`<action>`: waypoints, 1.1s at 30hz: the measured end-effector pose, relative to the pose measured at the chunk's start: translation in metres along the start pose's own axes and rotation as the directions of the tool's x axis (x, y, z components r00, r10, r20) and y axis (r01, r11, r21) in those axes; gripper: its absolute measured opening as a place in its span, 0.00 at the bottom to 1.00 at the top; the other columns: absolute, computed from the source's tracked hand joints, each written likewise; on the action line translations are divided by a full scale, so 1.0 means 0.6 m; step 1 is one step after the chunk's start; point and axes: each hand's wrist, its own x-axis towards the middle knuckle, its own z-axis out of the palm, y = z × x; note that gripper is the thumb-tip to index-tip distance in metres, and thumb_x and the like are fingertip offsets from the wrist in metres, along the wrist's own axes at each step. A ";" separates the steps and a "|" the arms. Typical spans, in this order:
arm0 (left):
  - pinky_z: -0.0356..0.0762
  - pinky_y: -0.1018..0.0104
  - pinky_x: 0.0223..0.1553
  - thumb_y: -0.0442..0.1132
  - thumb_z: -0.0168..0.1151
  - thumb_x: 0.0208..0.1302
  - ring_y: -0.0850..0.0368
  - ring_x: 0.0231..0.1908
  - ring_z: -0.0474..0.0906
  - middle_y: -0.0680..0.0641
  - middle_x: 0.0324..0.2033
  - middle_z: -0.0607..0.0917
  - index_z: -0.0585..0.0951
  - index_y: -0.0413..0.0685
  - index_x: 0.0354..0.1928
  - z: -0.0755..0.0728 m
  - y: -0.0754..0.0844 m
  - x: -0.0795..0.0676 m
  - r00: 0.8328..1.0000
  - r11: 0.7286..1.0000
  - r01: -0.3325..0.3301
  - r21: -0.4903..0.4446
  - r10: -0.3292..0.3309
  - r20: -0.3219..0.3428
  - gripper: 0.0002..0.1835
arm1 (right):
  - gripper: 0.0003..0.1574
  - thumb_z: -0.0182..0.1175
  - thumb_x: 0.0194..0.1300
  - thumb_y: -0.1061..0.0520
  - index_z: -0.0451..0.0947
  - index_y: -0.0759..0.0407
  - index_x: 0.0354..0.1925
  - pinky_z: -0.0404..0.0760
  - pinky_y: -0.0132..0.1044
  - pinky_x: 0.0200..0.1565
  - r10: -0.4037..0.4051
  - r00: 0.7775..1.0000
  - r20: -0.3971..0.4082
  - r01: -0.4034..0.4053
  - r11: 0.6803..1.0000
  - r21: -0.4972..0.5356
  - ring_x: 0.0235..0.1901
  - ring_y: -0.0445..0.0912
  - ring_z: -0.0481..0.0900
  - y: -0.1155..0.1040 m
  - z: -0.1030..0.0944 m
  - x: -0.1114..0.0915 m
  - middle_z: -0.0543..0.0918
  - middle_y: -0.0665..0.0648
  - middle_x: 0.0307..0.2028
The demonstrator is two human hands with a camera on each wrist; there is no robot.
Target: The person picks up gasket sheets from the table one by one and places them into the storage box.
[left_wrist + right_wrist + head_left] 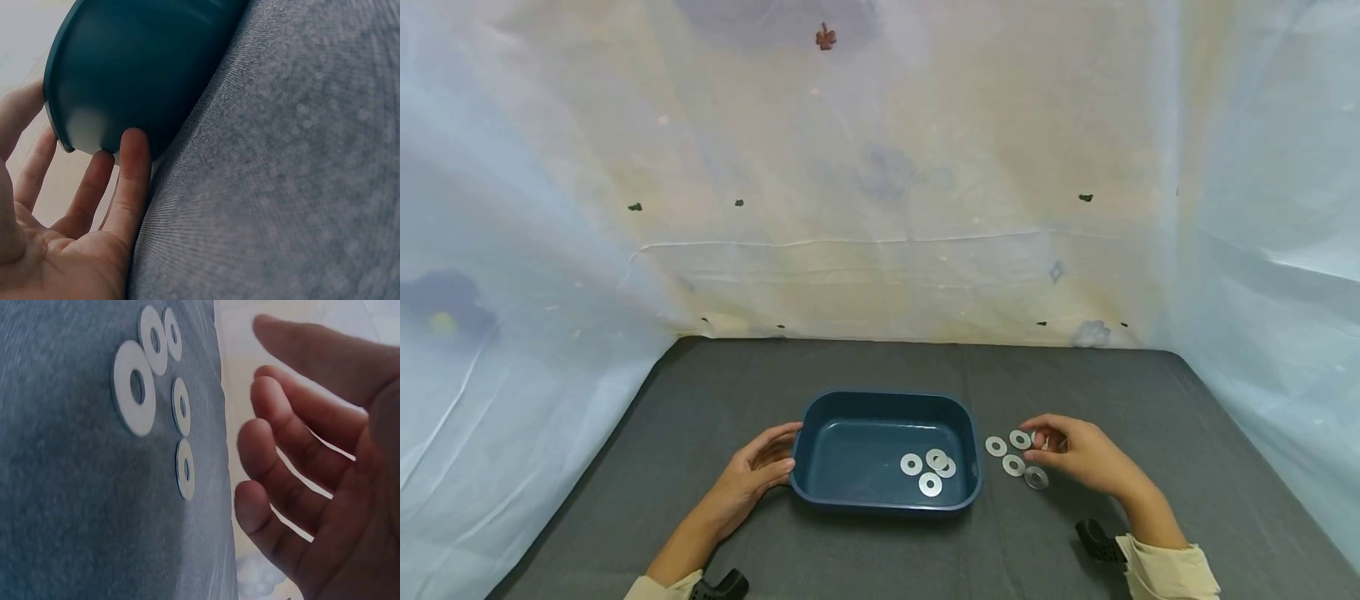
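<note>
Right hand [1090,457], loosely curved, gripping nothing, partly hides one washer [185,490] at the tray's [850,467] three o'clock; left hand [751,477], fingers extended, touches nine o'clock.

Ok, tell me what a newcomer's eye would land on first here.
First, the blue tub on the dark table, four washers in its right half. Then the left hand, touching the tub's left end, and the right hand, beside more loose washers to the tub's right.
</note>
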 end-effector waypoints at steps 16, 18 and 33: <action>0.81 0.61 0.52 0.36 0.53 0.75 0.62 0.58 0.75 0.49 0.65 0.70 0.59 0.49 0.76 0.000 -0.004 0.002 1.000 1.000 -0.003 -0.010 0.003 0.008 0.30 | 0.21 0.75 0.55 0.52 0.80 0.58 0.44 0.70 0.29 0.30 0.014 0.980 0.198 -0.016 1.000 0.009 0.27 0.32 0.69 0.028 0.006 -0.008 0.77 0.49 0.32; 0.81 0.61 0.52 0.36 0.53 0.75 0.62 0.58 0.75 0.50 0.65 0.70 0.59 0.49 0.76 -0.001 -0.004 0.002 1.000 1.000 -0.002 -0.008 0.002 0.007 0.30 | 0.21 0.75 0.54 0.52 0.80 0.58 0.43 0.70 0.29 0.30 0.012 0.981 0.195 -0.013 1.000 0.007 0.27 0.32 0.69 0.028 0.007 -0.009 0.77 0.49 0.31; 0.81 0.60 0.52 0.36 0.53 0.75 0.61 0.57 0.76 0.47 0.65 0.70 0.59 0.49 0.76 -0.003 -0.002 0.002 1.000 1.000 0.000 -0.002 0.000 0.006 0.30 | 0.19 0.76 0.52 0.52 0.77 0.57 0.37 0.69 0.31 0.30 0.053 0.986 0.157 -0.046 0.998 -0.050 0.27 0.34 0.68 0.027 0.012 -0.009 0.76 0.49 0.29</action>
